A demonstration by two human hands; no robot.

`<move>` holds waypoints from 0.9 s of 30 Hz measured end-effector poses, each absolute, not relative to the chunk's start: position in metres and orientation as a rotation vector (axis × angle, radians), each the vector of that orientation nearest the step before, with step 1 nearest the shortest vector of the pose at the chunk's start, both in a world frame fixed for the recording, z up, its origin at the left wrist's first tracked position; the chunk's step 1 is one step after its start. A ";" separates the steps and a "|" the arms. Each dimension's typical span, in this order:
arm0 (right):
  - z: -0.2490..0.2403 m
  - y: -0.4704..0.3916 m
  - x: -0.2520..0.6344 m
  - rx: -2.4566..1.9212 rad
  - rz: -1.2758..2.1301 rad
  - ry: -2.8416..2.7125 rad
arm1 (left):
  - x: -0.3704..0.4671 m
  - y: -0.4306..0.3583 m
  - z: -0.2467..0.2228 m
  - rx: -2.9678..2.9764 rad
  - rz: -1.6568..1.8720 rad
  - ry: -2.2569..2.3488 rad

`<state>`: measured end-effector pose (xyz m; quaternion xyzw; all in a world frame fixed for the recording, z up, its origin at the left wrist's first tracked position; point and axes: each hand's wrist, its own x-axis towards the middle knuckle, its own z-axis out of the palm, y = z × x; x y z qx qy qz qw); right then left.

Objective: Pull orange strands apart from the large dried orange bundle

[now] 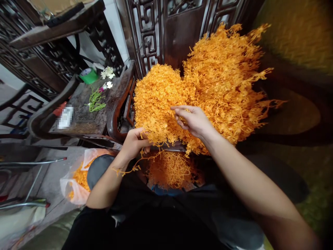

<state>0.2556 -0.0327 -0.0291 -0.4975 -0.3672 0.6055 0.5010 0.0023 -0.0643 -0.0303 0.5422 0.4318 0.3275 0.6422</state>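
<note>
I see a crinkled translucent bag (75, 192) at lower left, orange bits inside; round glossy green tape roll (88, 76) upper left, on a dark wooden seat (80, 118); left hand (134, 144), just left of centre, pinching a frilly orange cluster (157, 133) at frame centre; thin knobbly orange strand (136, 168) below that hand, long axis slanting, free end pointing lower left; dense curly heap (158, 85) above; right hand (192, 119), right of centre, fingers curled, can't tell if pinching anything; shaggy larger heap (223, 73) upper right, tips pointing right.
</note>
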 end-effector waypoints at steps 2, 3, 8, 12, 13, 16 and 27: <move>-0.033 -0.034 0.253 -1.204 1.478 -0.889 | 0.002 -0.062 -0.033 1.222 0.752 0.975; -0.034 -0.035 0.250 -1.205 1.522 -0.931 | 0.002 -0.061 -0.033 1.222 0.746 0.970; -0.039 -0.044 0.236 -1.172 1.650 -1.170 | 0.008 -0.066 -0.027 1.241 0.716 0.990; -0.043 -0.032 0.237 -1.114 1.389 -0.938 | 0.014 -0.073 -0.019 1.217 0.612 1.004; -0.043 -0.027 0.242 -1.134 1.324 -0.909 | 0.014 -0.074 -0.018 1.206 0.586 1.007; -0.038 -0.020 0.260 -1.216 1.130 -0.867 | 0.011 -0.075 -0.015 1.176 0.554 1.039; -0.012 -0.042 0.253 -1.207 1.257 -1.584 | 0.021 -0.079 -0.009 1.244 0.321 1.038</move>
